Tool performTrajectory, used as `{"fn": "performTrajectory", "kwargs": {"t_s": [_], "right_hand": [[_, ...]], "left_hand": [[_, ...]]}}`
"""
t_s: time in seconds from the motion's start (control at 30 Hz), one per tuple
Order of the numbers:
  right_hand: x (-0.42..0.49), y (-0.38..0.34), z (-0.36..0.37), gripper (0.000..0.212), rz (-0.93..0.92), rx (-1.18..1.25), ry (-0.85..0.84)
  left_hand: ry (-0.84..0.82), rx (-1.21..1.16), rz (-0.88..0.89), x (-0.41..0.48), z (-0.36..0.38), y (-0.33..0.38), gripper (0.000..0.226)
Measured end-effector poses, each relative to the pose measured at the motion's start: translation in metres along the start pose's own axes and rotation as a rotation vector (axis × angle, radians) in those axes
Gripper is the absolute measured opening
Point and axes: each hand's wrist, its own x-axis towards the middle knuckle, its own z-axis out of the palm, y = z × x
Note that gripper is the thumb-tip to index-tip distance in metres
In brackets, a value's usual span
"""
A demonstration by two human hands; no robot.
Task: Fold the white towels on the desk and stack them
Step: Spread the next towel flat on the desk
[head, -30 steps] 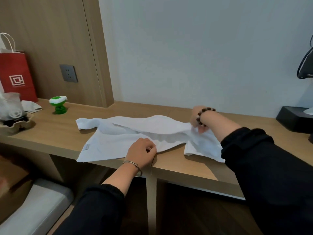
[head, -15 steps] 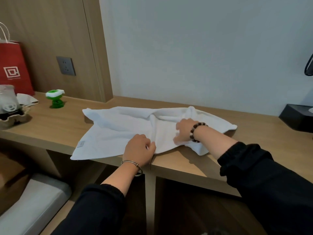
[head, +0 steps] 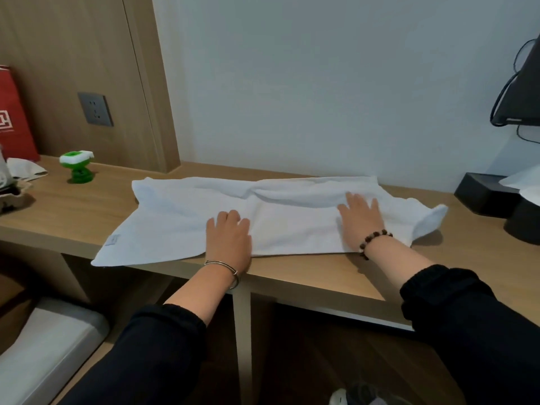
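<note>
Nearest to us, two dark sleeves reach over the front edge of the desk point(head: 321, 276). The left hand point(head: 229, 241), with a thin metal bangle at the wrist, lies palm down on the near edge of the white towel point(head: 181, 226), its fingers loosely bent and pinching nothing we can make out. Half a second ago that same hand was balled over the cloth. The right hand point(head: 361, 217), wearing a beaded bracelet, now lies flat with fingers spread, pressing the towel further right than before, when it was curled at the towel's middle.

The towel has been drawn out into a long, flatter strip across the desk. Its near left corner hangs over the front edge, a ridge of wrinkles runs along its far side, and its right end is still bunched.

Beyond, we see a green toy point(head: 76, 168) to the left, a red bag point(head: 13, 118) against the wood panel, and a black box point(head: 482, 194) at far right.
</note>
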Motion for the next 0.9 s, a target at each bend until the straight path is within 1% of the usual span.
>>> {"fn": "performTrajectory", "kwargs": {"t_s": [0.03, 0.07, 0.1, 0.17, 0.23, 0.27, 0.3, 0.37, 0.4, 0.43, 0.47, 0.5, 0.53, 0.6, 0.63, 0.67, 0.73, 0.77, 0.83, 0.9], "right_hand": [[-0.005, -0.009, 0.000, 0.044, -0.057, 0.156, -0.019], [-0.009, -0.017, 0.000, 0.039, -0.102, 0.296, -0.054], [-0.014, -0.024, 0.000, 0.036, -0.126, 0.385, -0.089], [-0.019, -0.029, -0.001, 0.035, -0.114, 0.442, -0.075], [-0.019, -0.025, -0.007, 0.043, -0.046, 0.442, -0.017], [-0.019, -0.021, -0.010, 0.046, -0.018, 0.446, -0.024], [-0.017, -0.019, -0.012, 0.047, -0.003, 0.452, -0.072], [-0.014, -0.016, -0.014, 0.041, 0.005, 0.469, -0.162], [-0.013, -0.018, -0.015, 0.037, 0.004, 0.484, -0.133], [-0.013, -0.020, -0.016, 0.034, -0.005, 0.496, -0.051], [-0.012, -0.022, -0.015, 0.029, -0.018, 0.492, 0.035], [-0.010, -0.023, -0.012, 0.026, -0.045, 0.472, 0.077], [-0.008, -0.023, -0.009, 0.032, -0.074, 0.431, 0.030], [-0.006, -0.020, -0.001, 0.051, -0.093, 0.322, -0.216], [-0.005, -0.016, 0.002, 0.055, -0.083, 0.290, -0.296], [-0.005, -0.011, 0.003, 0.056, -0.063, 0.271, -0.313], [-0.001, -0.005, -0.004, 0.052, -0.026, 0.190, -0.245], [0.001, -0.005, -0.012, 0.047, -0.007, 0.111, -0.221], [0.006, -0.008, -0.027, 0.035, 0.002, -0.045, -0.230], [0.014, -0.012, -0.035, 0.027, 0.015, -0.073, -0.253]], "left_hand": [[0.005, -0.090, 0.079, 0.002, -0.002, 0.009, 0.032], [-0.020, -0.190, 0.144, 0.004, -0.002, 0.018, 0.035], [-0.075, -0.267, 0.186, 0.006, -0.002, 0.028, 0.039], [-0.236, -0.320, 0.191, 0.009, 0.000, 0.041, 0.045], [-0.359, -0.302, 0.128, 0.011, 0.003, 0.043, 0.047], [-0.372, -0.293, 0.092, 0.011, 0.002, 0.043, 0.046], [-0.352, -0.282, 0.058, 0.013, -0.001, 0.043, 0.044], [-0.281, -0.207, 0.034, 0.020, -0.008, 0.047, 0.041], [-0.265, -0.160, 0.038, 0.025, -0.010, 0.049, 0.041], [-0.262, -0.137, 0.034, 0.029, -0.011, 0.051, 0.041], [-0.269, -0.138, 0.029, 0.032, -0.010, 0.051, 0.041], [-0.284, -0.149, 0.028, 0.032, -0.006, 0.051, 0.040], [-0.317, -0.161, 0.037, 0.031, -0.001, 0.050, 0.042], [-0.439, -0.177, 0.085, 0.026, 0.009, 0.047, 0.054], [-0.491, -0.180, 0.103, 0.025, 0.014, 0.046, 0.057], [-0.515, -0.174, 0.114, 0.025, 0.019, 0.044, 0.059], [-0.510, -0.164, 0.132, 0.027, 0.024, 0.042, 0.060], [-0.504, -0.162, 0.148, 0.029, 0.025, 0.043, 0.060], [-0.501, -0.171, 0.195, 0.030, 0.025, 0.043, 0.059], [-0.505, -0.180, 0.248, 0.030, 0.025, 0.042, 0.058]]}}
